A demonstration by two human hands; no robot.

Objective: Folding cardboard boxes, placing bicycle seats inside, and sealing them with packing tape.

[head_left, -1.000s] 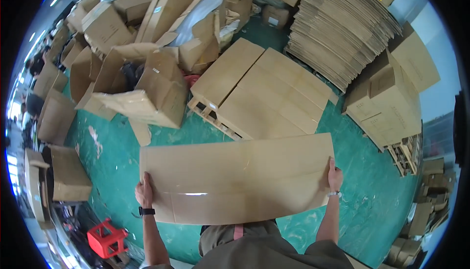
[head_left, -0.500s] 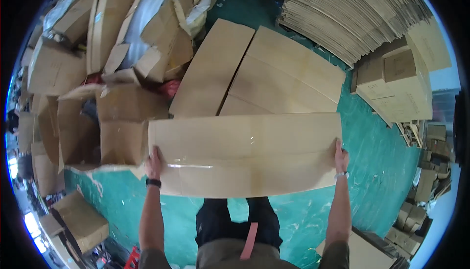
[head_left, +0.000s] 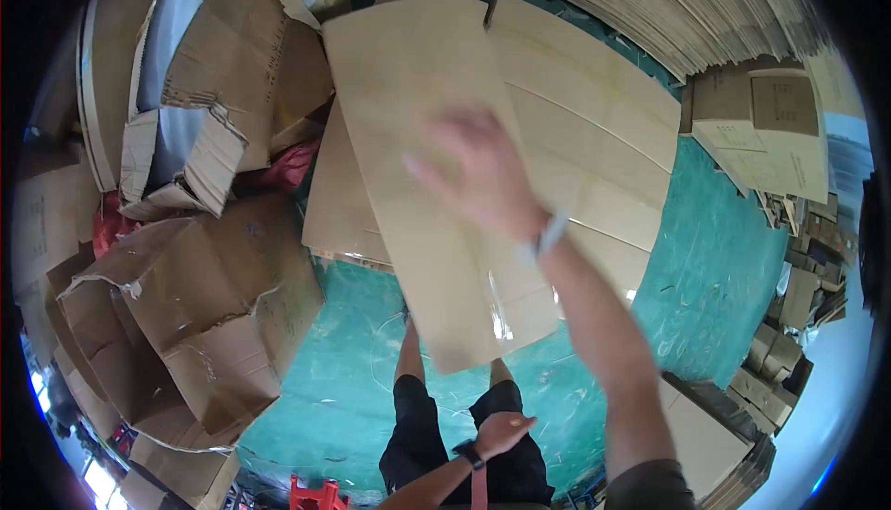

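Released since half a second ago: flat cardboard sheet (head_left: pixel 436 194), gripped at both ends then, now out of both hands and turned lengthwise, far end toward the top, near end over the legs. Right hand (head_left: pixel 483 180) raised and blurred, fingers spread open, seen in front of the sheet's middle; touching or just above, cannot tell. Pale band at that wrist. Left hand (head_left: pixel 501 433) dropped low beside the thigh, fingers loosely curled, holding nothing, dark watch (head_left: pixel 470 454) on the wrist. Black shorts (head_left: pixel 436 426) just beneath, bare legs going out under the sheet's near edge.

Beyond the sheet: more flattened cardboard panels (head_left: pixel 594 139) lying side by side on a low pallet, right of centre. Green floor (head_left: pixel 705 259) around it, scuffed. Far right, tall stack of flat sheets (head_left: pixel 687 0), edges fanned. Folded boxes (head_left: pixel 761 129) right of the pallet. Left side heaped with torn, crumpled cartons (head_left: pixel 213 296), some split open, a red scrap among them. Red stool (head_left: pixel 311 496) at the near edge.
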